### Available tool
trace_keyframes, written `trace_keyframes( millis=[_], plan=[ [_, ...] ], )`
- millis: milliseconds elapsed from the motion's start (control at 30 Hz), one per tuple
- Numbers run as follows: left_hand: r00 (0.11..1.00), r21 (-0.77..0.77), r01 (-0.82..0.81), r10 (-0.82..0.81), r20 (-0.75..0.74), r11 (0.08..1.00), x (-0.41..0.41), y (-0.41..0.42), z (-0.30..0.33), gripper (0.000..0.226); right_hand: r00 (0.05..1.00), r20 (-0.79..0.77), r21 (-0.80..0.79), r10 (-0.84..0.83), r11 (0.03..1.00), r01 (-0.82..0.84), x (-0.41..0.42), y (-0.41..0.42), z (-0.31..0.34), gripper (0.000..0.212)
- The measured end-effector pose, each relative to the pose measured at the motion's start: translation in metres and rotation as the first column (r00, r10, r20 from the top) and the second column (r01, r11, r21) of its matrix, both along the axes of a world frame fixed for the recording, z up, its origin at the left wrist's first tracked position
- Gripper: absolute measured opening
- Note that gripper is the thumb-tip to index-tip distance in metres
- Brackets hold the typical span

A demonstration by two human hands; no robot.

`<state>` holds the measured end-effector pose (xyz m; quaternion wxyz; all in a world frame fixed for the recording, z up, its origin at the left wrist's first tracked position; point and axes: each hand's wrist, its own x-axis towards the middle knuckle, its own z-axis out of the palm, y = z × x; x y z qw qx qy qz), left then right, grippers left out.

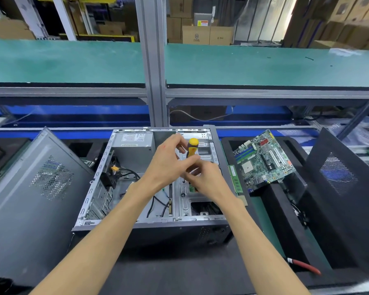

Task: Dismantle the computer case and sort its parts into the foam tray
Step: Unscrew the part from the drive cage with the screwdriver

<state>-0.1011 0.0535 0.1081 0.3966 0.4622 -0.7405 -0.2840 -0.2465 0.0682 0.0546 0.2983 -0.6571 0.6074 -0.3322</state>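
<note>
You held both hands over the open computer case [136, 179], which lay on its side in the middle of the bench. Your left hand [168, 165] gripped a yellow-handled screwdriver [192, 148], upright over the drive bay. Your right hand [207, 179] pinched its shaft lower down. To the right, a circuit board [264, 158] rested tilted in the black foam tray [285, 220].

The screwdriver [192, 148] shaft and tip are hidden behind both hands.

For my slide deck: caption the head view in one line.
Both hands work a yellow-handled screwdriver inside the open computer case; motherboard lies in the foam tray.
</note>
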Motion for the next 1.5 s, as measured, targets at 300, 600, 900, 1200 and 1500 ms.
trace_keyframes(
  millis=[300,600,900,1200,1500],
  plan=[
    [0.996,-0.016,0.088,-0.089,-0.016,0.996,0.002,0.002,0.003,0.037,0.995,-0.068,0.039,0.075,0.997,-0.072,-0.005,-0.002,0.003,0.015],
    [0.996,0.07,0.013,-0.007,-0.093,0.997,0.002,0.004,0.004,0.024,0.998,0.038,0.062,0.041,0.997,-0.043,-0.001,-0.001,0.0,0.012],
    [0.999,0.02,-0.003,0.004,-0.042,1.0,0.002,0.003,0.004,0.019,0.999,-0.001,0.001,0.034,0.999,-0.034,-0.003,-0.003,0.0,0.012],
    [0.998,0.004,0.061,-0.061,-0.012,0.998,0.007,0.002,-0.001,0.019,0.991,-0.052,0.016,0.12,0.993,-0.119,-0.008,-0.003,0.005,0.017],
    [0.995,0.026,0.103,-0.103,-0.016,0.994,0.012,0.004,-0.004,0.025,0.995,0.089,0.005,0.035,0.999,-0.036,-0.002,-0.001,-0.001,0.008]
  ],
)
